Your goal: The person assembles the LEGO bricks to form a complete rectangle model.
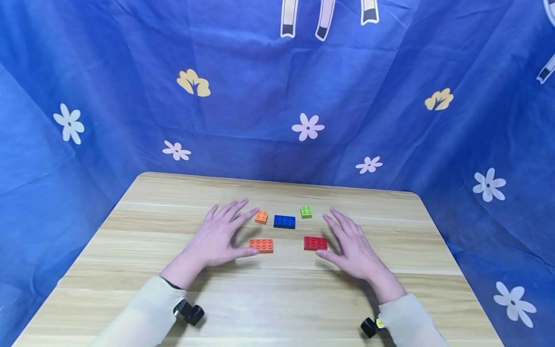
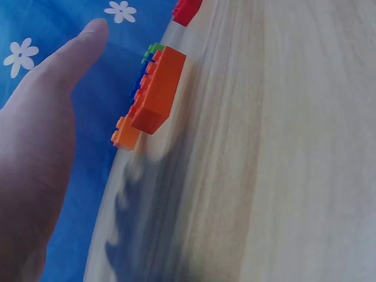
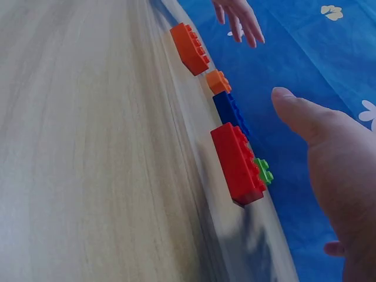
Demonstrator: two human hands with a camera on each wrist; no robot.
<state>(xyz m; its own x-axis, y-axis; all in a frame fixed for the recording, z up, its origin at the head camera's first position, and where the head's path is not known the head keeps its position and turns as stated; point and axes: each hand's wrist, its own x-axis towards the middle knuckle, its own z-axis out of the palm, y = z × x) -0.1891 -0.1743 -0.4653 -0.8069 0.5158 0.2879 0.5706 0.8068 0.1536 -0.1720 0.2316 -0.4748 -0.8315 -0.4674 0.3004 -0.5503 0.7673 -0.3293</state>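
Two hands over the table [image 1: 269, 303], facing each other with five toy bricks between them! Left hand [image 1: 218, 238] comes in from the lower left, forearm slanting forward, palm turned down and inward. Its fingers are spread and almost straight, thumb stretched out well apart from them, nothing in its grasp. From the head view that thumb crosses the near edge of the long orange brick [image 1: 261, 245], but the left wrist view shows daylight between them. Its index fingertip is near the small orange brick [image 1: 262, 218].

Over to the right hand [image 1: 353, 246], angled in from the lower right, fingers extended with a gentle bend, thumb held wide. It has hold of nothing either; the thumb tip is near the red brick [image 1: 315, 243], and the right wrist view puts clear air between the two.

Now the bricks, all studs up, each one apart from its neighbours: long orange and red make the nearer row, left and right. Behind them, small orange sits at left, the blue brick [image 1: 284, 222] in the middle, and the green brick [image 1: 306, 212] at right, slightly farther back.
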